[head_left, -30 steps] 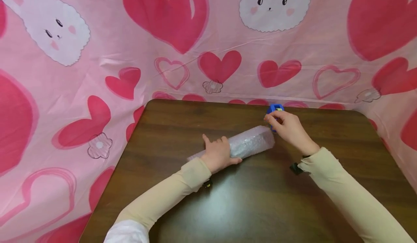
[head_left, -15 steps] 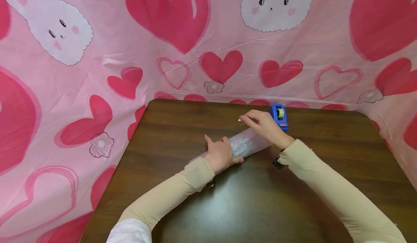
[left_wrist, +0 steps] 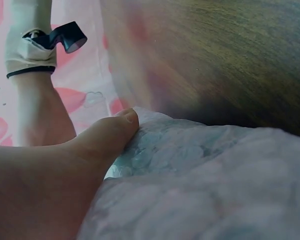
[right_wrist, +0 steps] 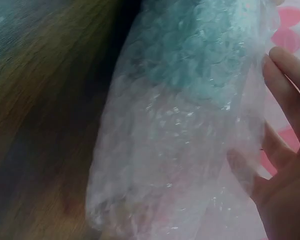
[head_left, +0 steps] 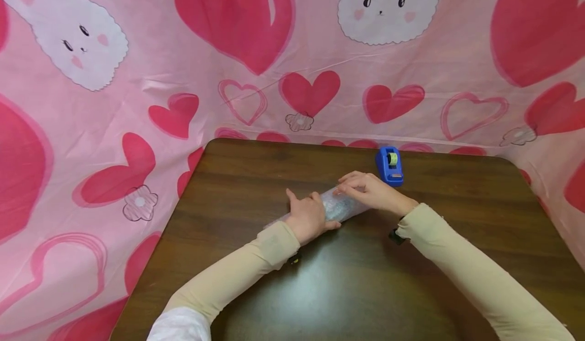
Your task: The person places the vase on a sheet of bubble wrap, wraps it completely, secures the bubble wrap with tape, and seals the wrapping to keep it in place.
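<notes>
A bundle rolled in clear bubble wrap (head_left: 335, 206), with something pale teal inside, lies slantwise on the table. My left hand (head_left: 308, 218) grips it near its left part, thumb on the near side and fingers over the top. In the left wrist view that thumb (left_wrist: 121, 122) rests on the bubble wrap (left_wrist: 205, 175). At the far edge of the bundle's right part, my right hand (head_left: 372, 192) touches the wrap with fairly straight fingers. The right wrist view shows those fingers (right_wrist: 287, 92) along the side of the bubble wrap (right_wrist: 170, 130). Any tape under them cannot be made out.
A blue tape dispenser (head_left: 390, 167) with a tape roll in it stands behind the right hand, near the back of the dark wooden table (head_left: 320, 290). A pink cloth (head_left: 256, 36) with hearts and rabbits hangs behind and at the sides.
My right hand has moved left from the tape dispenser, seen pinching a small shiny piece of tape midway, and then come down onto the bundle. The left hand has kept its hold.
</notes>
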A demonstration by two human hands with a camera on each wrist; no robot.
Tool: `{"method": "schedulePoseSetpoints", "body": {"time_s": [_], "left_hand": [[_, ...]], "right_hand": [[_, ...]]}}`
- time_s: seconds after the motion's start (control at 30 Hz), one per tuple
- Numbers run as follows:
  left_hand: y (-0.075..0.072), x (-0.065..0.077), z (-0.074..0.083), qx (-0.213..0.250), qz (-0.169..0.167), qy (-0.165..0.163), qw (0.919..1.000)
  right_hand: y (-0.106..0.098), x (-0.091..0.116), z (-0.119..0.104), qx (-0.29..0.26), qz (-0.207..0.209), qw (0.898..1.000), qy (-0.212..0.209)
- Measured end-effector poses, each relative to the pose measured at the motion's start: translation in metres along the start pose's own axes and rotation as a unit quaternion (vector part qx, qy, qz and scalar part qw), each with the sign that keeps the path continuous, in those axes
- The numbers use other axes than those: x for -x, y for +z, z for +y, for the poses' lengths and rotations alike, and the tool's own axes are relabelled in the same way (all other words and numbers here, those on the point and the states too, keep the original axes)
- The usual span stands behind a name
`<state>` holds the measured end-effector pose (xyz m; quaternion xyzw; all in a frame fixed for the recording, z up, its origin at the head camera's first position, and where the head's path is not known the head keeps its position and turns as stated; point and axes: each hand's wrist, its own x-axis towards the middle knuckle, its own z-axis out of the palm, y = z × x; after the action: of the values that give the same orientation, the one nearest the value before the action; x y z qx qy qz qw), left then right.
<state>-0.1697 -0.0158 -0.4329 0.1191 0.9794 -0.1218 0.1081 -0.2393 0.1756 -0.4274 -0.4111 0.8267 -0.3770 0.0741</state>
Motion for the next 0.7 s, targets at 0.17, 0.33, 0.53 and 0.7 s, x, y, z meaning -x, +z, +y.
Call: {"method": "schedulePoseSetpoints", "body": {"time_s": [0.17,0.33,0.53,0.7], "left_hand": [[0.000,0.000,-0.001,0.019,0.006,0.001,0.9998],[0.000,0.000,-0.001,0.022,-0.002,0.004,0.9997],[0.000,0.000,-0.001,0.021,-0.010,0.005,0.9997],[0.000,0.000,-0.001,0.019,0.005,0.006,0.9998]], "right_hand": [[0.002,0.006,0.003,0.028,-0.032,0.998,-0.054],[0.004,0.012,0.001,0.065,-0.046,0.993,-0.089],[0.003,0.018,0.001,0.076,-0.028,0.991,-0.104],[0.004,0.023,0.000,0.056,-0.009,0.993,-0.108]]}}
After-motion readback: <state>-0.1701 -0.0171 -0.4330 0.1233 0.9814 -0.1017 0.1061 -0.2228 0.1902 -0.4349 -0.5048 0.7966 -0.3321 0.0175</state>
